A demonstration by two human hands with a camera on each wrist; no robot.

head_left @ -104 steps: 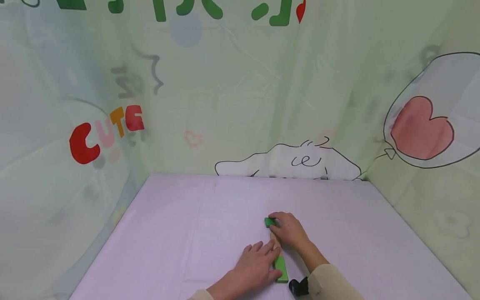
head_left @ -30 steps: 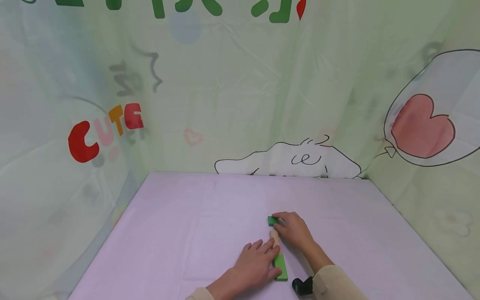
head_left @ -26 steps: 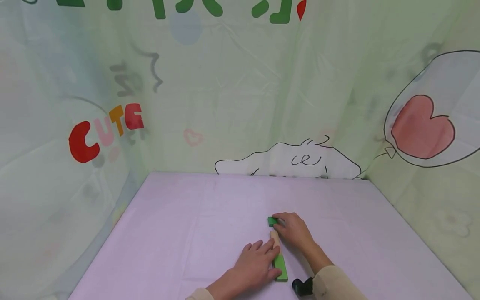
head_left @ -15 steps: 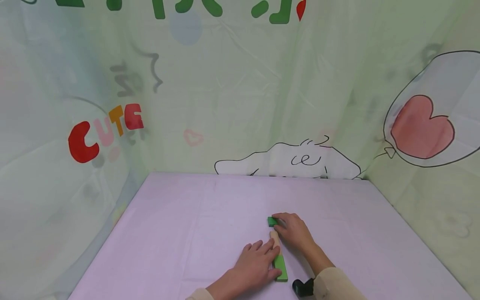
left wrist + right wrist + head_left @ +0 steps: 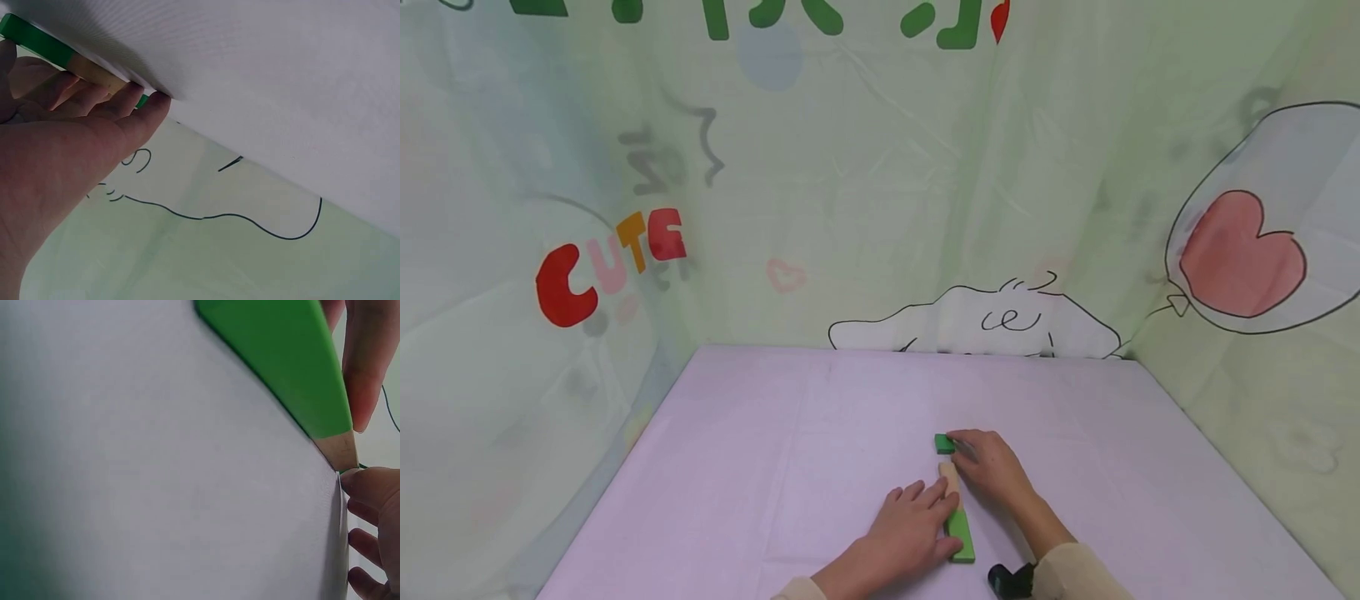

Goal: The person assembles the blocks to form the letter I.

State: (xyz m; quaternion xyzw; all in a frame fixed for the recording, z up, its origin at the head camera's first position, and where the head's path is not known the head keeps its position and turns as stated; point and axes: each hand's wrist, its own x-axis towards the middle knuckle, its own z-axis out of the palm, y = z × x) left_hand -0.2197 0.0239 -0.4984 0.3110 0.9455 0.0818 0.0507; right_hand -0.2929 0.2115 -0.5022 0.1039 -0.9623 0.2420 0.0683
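In the head view a narrow wooden piece lies lengthwise on the table, with a bright green near end (image 5: 959,537) and a bare wood part (image 5: 949,477). Straight beyond it, a small gap apart, is a small dark green block (image 5: 944,444). My left hand (image 5: 910,529) rests along the left side of the piece, fingers extended, thumb on the bright green end. At the dark green block's right end my right hand (image 5: 996,471) pinches with thumb and finger. A thin greyish surface shows between those fingers; its kind is unclear. The right wrist view shows a pale thin edge (image 5: 342,531) beside the right hand.
A pale lilac cloth (image 5: 820,433) covers the table. Printed curtains (image 5: 880,167) stand at the back and both sides. A black device (image 5: 1011,581) sits at the right sleeve (image 5: 1075,571).
Over these seconds the dark green block has shifted slightly right, and a pale gap now shows before the wood part. My right hand has drawn slightly right and nearer; the left has stayed.
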